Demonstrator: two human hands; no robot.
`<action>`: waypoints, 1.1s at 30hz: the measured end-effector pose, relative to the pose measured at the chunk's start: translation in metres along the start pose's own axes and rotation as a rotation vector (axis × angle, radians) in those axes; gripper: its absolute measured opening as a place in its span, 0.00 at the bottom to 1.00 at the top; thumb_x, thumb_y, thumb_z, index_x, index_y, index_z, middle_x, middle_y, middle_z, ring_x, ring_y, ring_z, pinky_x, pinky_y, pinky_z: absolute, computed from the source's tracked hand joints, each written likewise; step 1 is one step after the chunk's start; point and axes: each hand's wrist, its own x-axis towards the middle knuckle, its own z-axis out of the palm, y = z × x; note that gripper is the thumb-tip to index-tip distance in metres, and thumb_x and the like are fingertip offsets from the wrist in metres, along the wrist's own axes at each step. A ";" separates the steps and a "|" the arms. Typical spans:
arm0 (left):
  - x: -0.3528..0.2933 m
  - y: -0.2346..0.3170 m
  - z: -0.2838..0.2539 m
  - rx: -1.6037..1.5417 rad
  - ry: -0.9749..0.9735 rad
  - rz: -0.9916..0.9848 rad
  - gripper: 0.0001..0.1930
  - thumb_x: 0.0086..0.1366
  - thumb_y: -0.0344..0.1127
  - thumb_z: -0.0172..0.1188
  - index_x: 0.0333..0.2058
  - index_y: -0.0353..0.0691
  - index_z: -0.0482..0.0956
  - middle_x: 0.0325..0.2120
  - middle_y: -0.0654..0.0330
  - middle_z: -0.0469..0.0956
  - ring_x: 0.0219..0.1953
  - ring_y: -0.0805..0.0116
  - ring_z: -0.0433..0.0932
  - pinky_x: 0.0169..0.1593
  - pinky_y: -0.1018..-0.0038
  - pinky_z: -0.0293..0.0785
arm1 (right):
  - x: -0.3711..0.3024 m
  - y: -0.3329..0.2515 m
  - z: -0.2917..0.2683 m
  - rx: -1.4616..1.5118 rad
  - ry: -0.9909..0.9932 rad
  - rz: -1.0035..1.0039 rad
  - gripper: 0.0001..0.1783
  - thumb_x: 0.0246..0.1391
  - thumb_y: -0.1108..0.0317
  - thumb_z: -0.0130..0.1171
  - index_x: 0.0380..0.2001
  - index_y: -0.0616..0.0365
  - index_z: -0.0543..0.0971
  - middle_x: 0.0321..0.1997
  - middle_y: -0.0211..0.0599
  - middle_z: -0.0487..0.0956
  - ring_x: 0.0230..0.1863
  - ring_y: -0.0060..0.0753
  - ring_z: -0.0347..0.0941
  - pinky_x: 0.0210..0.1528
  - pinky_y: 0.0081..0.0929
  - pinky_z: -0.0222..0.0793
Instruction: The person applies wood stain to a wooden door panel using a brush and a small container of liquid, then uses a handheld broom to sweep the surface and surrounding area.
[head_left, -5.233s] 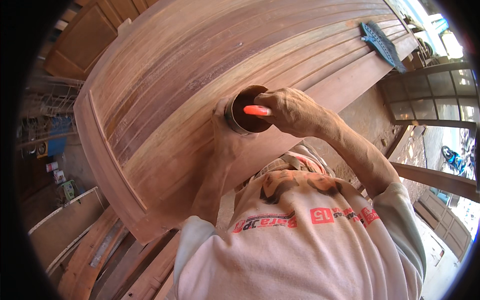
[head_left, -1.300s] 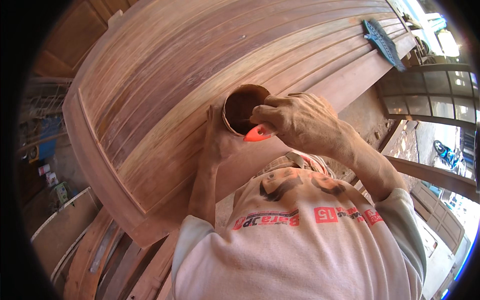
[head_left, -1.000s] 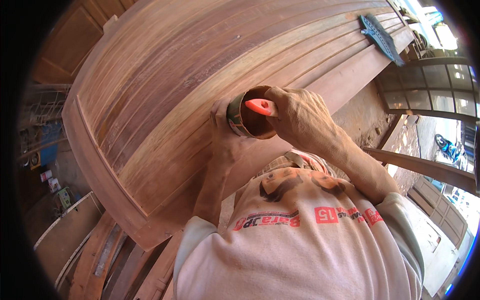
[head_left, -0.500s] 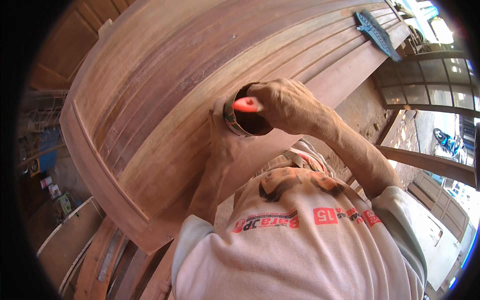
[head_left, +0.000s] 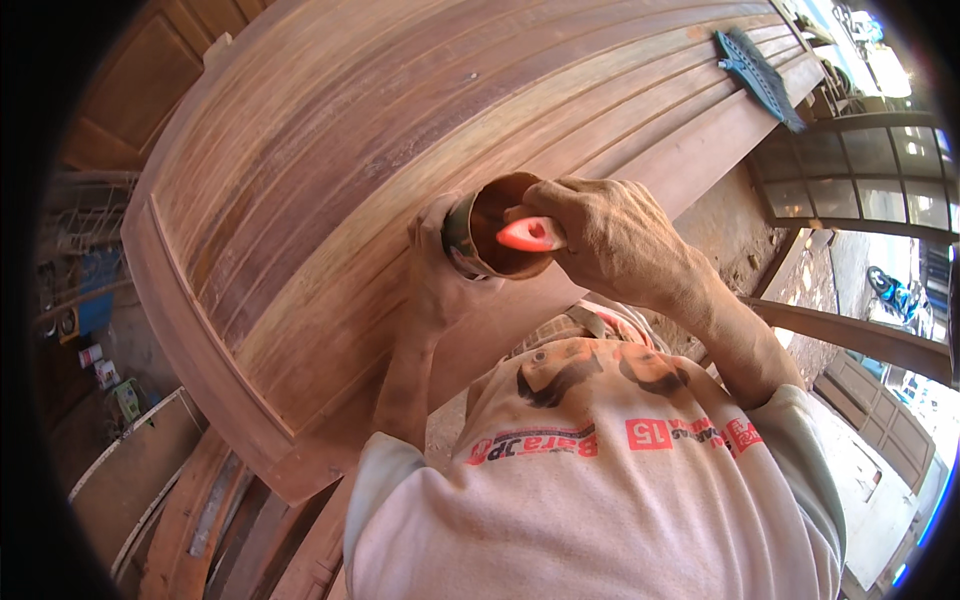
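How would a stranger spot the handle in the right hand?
Start at the big grooved wooden panel, then find the can in the left hand. At the can's mouth, the right hand grips the handle: bright orange-red with a small hole, unlike the dark can and brown panel.

Printed lettering in red and black is carried by the pale pinkish-white cloth shirt, in a row across its front between the two sleeves. A red square patch with a white number is set in the row, and another red printed patch is placed toward the right sleeve's edge. On the dark green, patterned outer wall of the round can, no wording can be made out.
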 end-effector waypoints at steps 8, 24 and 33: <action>-0.004 0.001 0.017 -0.069 0.054 -0.053 0.58 0.45 0.29 0.88 0.67 0.38 0.52 0.60 0.47 0.69 0.58 0.57 0.77 0.61 0.60 0.79 | 0.009 -0.008 0.021 -0.038 -0.009 0.197 0.22 0.70 0.52 0.56 0.38 0.64 0.79 0.31 0.54 0.83 0.36 0.59 0.83 0.38 0.51 0.78; -0.008 -0.004 0.022 -0.105 0.079 -0.119 0.56 0.43 0.28 0.86 0.67 0.36 0.57 0.59 0.45 0.70 0.61 0.50 0.74 0.63 0.57 0.74 | 0.021 -0.005 0.016 -0.003 -0.078 0.238 0.21 0.71 0.53 0.56 0.35 0.63 0.79 0.31 0.53 0.83 0.38 0.61 0.82 0.40 0.52 0.76; 0.009 0.016 0.015 -0.426 0.068 -0.236 0.49 0.47 0.29 0.86 0.64 0.36 0.62 0.56 0.50 0.74 0.57 0.59 0.78 0.60 0.62 0.77 | 0.016 0.009 0.026 0.067 -0.118 -0.132 0.09 0.66 0.62 0.60 0.46 0.51 0.81 0.40 0.39 0.80 0.41 0.55 0.80 0.38 0.50 0.74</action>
